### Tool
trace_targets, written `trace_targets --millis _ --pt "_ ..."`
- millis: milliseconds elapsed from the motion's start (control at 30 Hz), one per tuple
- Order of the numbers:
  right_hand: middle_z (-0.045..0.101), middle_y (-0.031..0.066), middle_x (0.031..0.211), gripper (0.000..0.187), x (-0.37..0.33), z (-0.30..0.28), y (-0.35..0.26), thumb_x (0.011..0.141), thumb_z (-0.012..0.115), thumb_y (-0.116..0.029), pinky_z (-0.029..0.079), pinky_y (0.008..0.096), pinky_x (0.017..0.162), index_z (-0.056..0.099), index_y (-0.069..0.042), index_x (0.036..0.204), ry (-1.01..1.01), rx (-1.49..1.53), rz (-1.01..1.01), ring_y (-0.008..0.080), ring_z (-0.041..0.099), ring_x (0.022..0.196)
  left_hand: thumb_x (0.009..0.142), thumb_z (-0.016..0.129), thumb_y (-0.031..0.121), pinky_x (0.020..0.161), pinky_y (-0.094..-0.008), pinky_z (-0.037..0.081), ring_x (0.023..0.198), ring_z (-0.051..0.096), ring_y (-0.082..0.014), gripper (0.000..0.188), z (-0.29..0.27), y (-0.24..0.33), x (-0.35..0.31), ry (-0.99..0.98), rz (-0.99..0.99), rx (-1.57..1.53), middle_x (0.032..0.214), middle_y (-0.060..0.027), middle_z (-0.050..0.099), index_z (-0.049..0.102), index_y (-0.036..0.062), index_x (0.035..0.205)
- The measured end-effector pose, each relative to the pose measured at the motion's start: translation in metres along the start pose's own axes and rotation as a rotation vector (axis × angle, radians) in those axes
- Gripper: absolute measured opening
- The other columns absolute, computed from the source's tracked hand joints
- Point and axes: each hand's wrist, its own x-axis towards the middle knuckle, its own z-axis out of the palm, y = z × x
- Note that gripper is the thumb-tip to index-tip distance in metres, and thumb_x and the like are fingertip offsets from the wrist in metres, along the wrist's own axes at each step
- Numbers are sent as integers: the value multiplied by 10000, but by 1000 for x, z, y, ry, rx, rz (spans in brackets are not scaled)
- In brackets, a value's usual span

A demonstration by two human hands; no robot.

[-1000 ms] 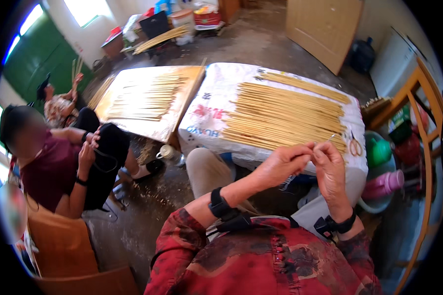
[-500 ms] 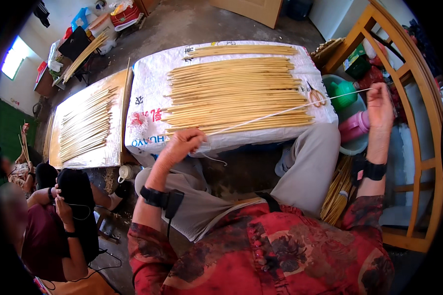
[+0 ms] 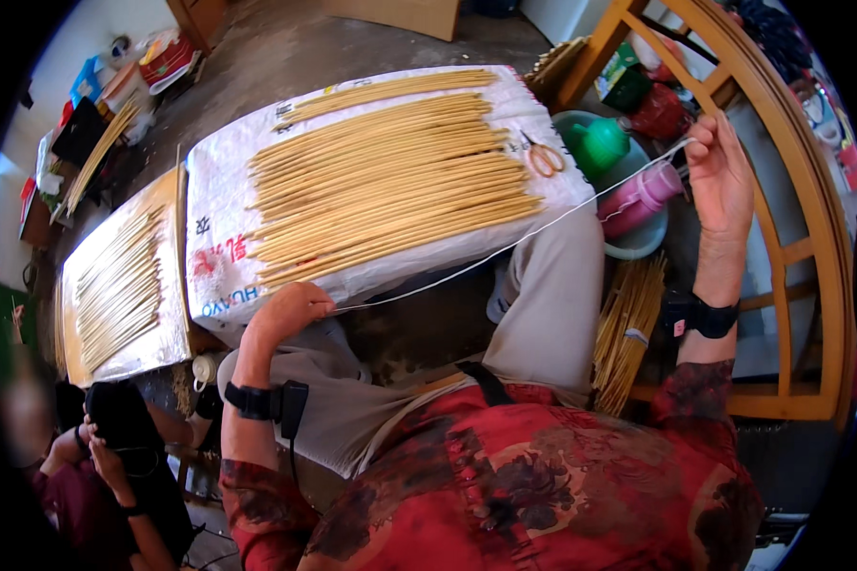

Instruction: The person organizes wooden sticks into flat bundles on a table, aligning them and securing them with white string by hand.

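A white string point(image 3: 505, 251) runs in a slightly sagging line between my hands, over my lap and the near right corner of the cloth-covered table. My left hand point(image 3: 288, 312) is closed on its left end, just off the table's near edge. Raised at the right, my right hand point(image 3: 720, 181) pinches the other part between thumb and fingers, and a loose length dangles near a pink bottle point(image 3: 643, 198). Many thin pale sticks point(image 3: 390, 186) lie side by side on the white woven cloth point(image 3: 224, 171). Scissors point(image 3: 545, 160) with orange-brown handles rest right of them.
A basin point(image 3: 638, 249) holds the pink bottle and a green one point(image 3: 602, 145). Beside it a stick bundle point(image 3: 628, 333) stands by a wooden frame point(image 3: 809, 238). At left, another table point(image 3: 167, 347) bears sticks; a co-worker point(image 3: 95, 495) sits near it.
The view has turned, so the table sits further left. My left hand has come off the table edge toward my lap. The string was straight and now sags a little.
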Motion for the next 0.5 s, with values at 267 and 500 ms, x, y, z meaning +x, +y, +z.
trace_targets --millis 267,500 --pt "480 65 829 176 -8 79 -39 859 489 -101 394 228 611 484 31 976 -273 32 -3 134 445 738 782 563 136 591 -254 416 689 539 -118 156 -3 111 53 444 174 -128 755 -54 599 604 6 857" --pt "409 81 831 135 5 123 -57 856 429 -17 402 244 596 392 40 972 -485 342 128 154 417 732 809 537 91 609 -197 400 752 522 -53 181 22 174 106 291 393 -433 838 4 581 587 34 973"
